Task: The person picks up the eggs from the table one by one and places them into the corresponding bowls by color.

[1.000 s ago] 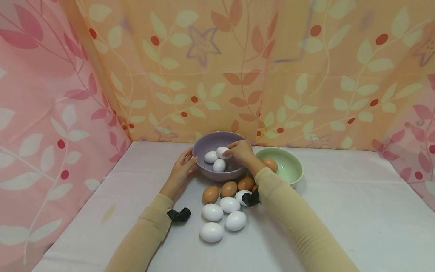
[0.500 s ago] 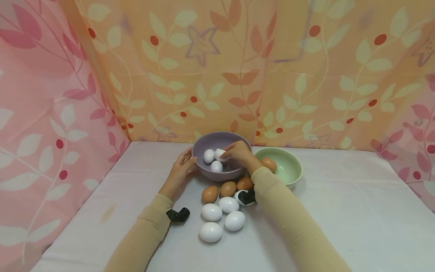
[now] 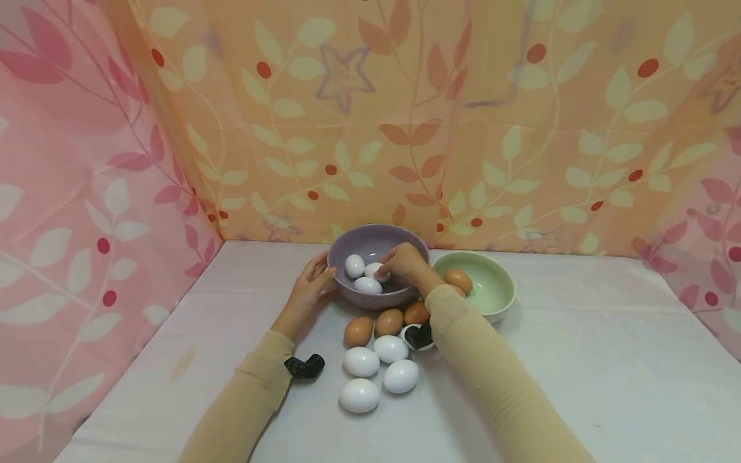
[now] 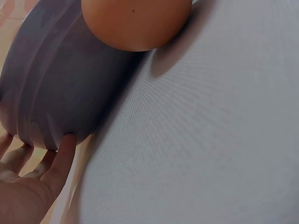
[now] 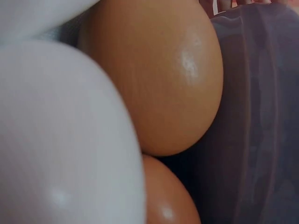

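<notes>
In the head view, a purple bowl (image 3: 379, 301) holds three white eggs. My right hand (image 3: 405, 263) reaches over its right rim and pinches one white egg (image 3: 375, 271) inside it. Beside that egg lie a second white egg (image 3: 355, 265) at the left and a third white egg (image 3: 367, 286) at the front. My left hand (image 3: 307, 289) rests against the bowl's left side. In the left wrist view, the fingertips (image 4: 68, 139) touch the bowl's outer wall, fingers fairly straight. The right wrist view shows eggs close up, not the right hand's grip.
A green bowl (image 3: 506, 286) with brown eggs (image 3: 458, 281) stands at the right, partly behind the right forearm. In front of the purple bowl lie several brown eggs (image 3: 390, 322) and several white eggs (image 3: 361, 362) on the white cloth (image 3: 231, 334). A patterned curtain (image 3: 370, 128) hangs behind.
My right hand has moved slightly down in the purple bowl with its egg. The other two white eggs there have rolled a little; the front one now lies more sideways. My left hand stays put.
</notes>
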Available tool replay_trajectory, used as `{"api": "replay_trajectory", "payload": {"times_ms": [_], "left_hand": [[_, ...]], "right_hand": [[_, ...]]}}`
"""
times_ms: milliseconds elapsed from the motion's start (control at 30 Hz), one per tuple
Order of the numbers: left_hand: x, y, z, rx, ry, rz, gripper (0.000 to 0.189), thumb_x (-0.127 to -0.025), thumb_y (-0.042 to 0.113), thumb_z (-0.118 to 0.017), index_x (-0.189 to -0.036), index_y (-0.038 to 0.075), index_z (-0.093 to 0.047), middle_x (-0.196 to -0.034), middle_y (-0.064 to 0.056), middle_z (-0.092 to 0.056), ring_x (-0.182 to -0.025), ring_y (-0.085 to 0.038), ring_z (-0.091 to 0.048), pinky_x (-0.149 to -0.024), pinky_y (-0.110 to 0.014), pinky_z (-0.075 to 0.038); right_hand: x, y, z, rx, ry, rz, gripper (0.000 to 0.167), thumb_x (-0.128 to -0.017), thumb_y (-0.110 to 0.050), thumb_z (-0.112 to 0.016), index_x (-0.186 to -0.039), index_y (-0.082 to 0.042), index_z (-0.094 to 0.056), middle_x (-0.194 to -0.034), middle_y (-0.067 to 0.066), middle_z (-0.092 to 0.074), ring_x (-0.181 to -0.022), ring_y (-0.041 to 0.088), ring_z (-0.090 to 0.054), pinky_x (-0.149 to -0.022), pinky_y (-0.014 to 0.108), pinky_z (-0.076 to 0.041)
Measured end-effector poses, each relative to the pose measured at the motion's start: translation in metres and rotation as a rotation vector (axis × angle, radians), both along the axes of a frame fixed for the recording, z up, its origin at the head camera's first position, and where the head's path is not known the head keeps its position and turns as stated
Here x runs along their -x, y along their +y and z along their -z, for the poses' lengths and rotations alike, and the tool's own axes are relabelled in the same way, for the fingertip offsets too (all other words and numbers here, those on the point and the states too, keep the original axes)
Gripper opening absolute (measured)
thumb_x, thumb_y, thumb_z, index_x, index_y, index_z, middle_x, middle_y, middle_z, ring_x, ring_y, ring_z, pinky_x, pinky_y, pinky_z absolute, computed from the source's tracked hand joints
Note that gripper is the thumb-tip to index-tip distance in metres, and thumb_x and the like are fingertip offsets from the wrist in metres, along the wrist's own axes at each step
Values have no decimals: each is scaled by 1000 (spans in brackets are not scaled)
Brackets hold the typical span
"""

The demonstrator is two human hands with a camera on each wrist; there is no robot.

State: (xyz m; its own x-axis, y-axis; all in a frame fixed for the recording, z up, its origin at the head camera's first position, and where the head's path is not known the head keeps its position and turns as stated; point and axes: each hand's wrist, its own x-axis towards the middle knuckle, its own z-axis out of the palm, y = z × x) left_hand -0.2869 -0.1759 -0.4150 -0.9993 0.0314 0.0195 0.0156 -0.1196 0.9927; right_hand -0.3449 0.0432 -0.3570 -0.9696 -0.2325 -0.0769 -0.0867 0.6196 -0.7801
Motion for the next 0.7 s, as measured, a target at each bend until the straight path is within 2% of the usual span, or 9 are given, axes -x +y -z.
{"api": "replay_trajectory", "payload": {"times_ms": [400,500,633,700], "left_hand": [[-1,1,-2,-16,0,1,59,-102,20,-55,-156,14,-30,-166,-7,-23,-148,-23,-34,-109,-47,-45],[-2,1,-1,-29,-2,2,60,-102,20,-56,-156,15,-30,-166,-6,-22,-148,-22,-33,-108,-47,-45],[-2,1,1,-38,-6,7,58,-102,22,-56,-155,17,-31,-166,-4,-23,-148,-20,-32,-109,-46,-45],[-2,1,1,-40,-2,11,58,-102,21,-55,-155,17,-32,-166,-4,-24,-148,-20,-33,-108,-46,-45]], "right_hand": [[1,-1,0,-7,-17,-23,33,-73,-6,-84,-103,5,-75,-104,16,-75,-73,11,-59,-64,16,-48],[0,0,0,-22,-17,-35,33,-74,-6,-84,-104,5,-74,-103,17,-75,-73,14,-62,-65,17,-48],[-1,3,-2,-51,22,-39,35,-75,-11,-84,-106,2,-75,-106,15,-76,-90,19,-66,-80,23,-52],[-3,4,-4,-20,39,-39,36,-78,-13,-83,-109,0,-74,-109,14,-75,-100,21,-66,-87,26,-53]]}}
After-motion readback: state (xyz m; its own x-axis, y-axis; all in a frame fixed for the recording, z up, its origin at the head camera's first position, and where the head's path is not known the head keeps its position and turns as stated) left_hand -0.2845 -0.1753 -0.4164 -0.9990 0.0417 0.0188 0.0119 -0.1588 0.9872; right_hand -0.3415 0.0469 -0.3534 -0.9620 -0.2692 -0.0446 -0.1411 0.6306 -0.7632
